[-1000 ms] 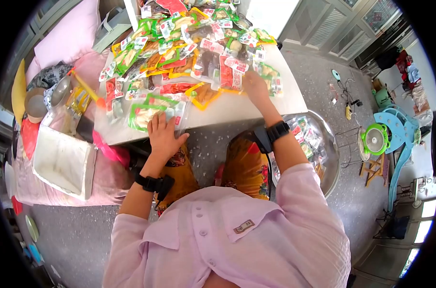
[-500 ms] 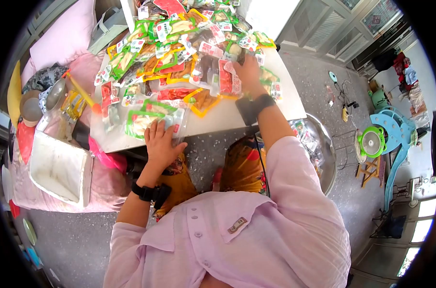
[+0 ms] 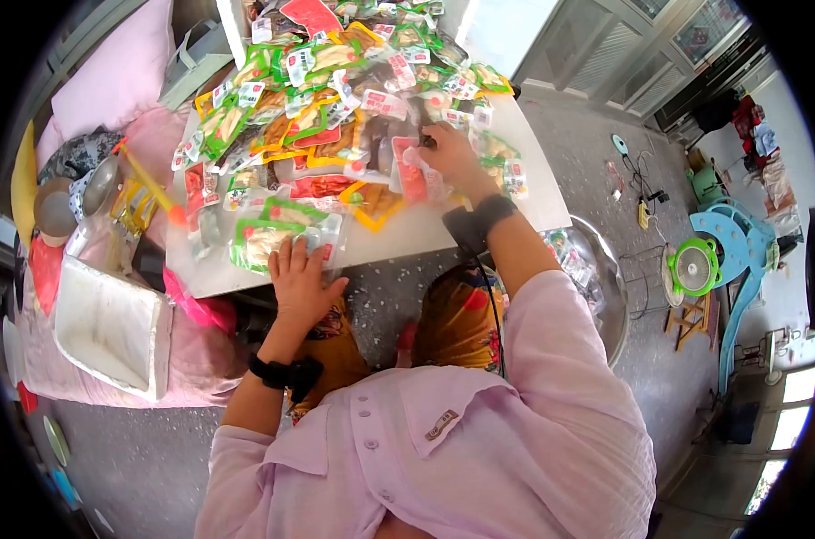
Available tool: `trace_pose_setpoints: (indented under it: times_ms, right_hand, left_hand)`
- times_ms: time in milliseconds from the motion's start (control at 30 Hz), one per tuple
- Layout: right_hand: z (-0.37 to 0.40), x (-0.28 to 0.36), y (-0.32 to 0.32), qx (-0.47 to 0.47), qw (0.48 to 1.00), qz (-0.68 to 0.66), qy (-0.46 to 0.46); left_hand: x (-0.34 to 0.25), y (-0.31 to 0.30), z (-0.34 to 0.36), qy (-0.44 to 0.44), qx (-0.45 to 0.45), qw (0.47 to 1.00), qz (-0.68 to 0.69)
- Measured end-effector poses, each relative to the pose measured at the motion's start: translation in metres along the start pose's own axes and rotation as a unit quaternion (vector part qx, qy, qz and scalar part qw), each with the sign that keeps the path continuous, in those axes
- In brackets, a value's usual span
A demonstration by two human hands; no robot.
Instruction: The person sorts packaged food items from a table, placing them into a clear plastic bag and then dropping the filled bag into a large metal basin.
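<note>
My left hand (image 3: 299, 283) lies with fingers spread over the near edge of green-edged clear packets (image 3: 262, 244), which hold pale food, at the table's front. To the right, my right hand (image 3: 457, 160) is closed at the upper right side of a red-labelled packet (image 3: 410, 171), blurred by motion. Something small and dark shows by its fingertips. Close to that packet lies an orange-edged packet (image 3: 371, 205) with brown food. A red packet (image 3: 319, 186) rests between the two hands. Beyond them spreads a heap of mixed food packets (image 3: 326, 81).
The white table (image 3: 537, 193) ends just before my legs. Below its right side stands a metal basin (image 3: 616, 296) with packets in it. On the left, a white foam box (image 3: 111, 323) sits on a pink-covered surface. A green fan (image 3: 695, 267) stands at right.
My right hand has come slightly toward me and left, and the red-labelled packet has shifted the same way. My left hand stays almost in place on the green-edged packets.
</note>
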State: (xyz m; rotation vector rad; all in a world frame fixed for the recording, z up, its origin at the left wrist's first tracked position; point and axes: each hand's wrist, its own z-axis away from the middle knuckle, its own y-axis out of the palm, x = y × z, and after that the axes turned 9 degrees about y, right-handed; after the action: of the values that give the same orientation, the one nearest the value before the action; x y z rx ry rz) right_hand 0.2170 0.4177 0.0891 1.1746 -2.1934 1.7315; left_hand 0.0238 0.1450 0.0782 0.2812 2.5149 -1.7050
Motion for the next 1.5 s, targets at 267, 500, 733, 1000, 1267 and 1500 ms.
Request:
trace_pose_setpoints:
  times_ms: [267, 500, 733, 1000, 1267, 1500]
  right_hand:
    - [-0.018, -0.008, -0.011, 0.003, 0.996, -0.028, 0.088]
    - [-0.047, -0.005, -0.006, 0.07, 0.981, 0.159, 0.09]
    - [-0.061, -0.028, -0.003, 0.156, 0.973, 0.145, 0.089]
    - [-0.056, -0.015, -0.007, 0.076, 0.986, 0.14, 0.056]
    - [-0.053, 0.014, 0.007, -0.044, 0.972, 0.229, -0.041]
    - [-0.068, 0.023, -0.03, -0.177, 0.982, 0.057, -0.035]
  left_hand:
    - [0.002, 0.004, 0.002, 0.006, -0.012, 1.0, 0.001]
    - [0.003, 0.004, 0.001, 0.006, -0.014, 1.0, 0.008]
    - [0.002, 0.005, 0.001, -0.004, -0.021, 1.0, 0.009]
    - [0.0, 0.007, -0.001, 0.002, -0.035, 0.999, 0.002]
    - [0.001, 0.008, 0.0, 0.012, -0.047, 0.999, 0.001]
    - [-0.004, 0.003, -0.004, -0.007, -0.052, 0.999, -0.013]
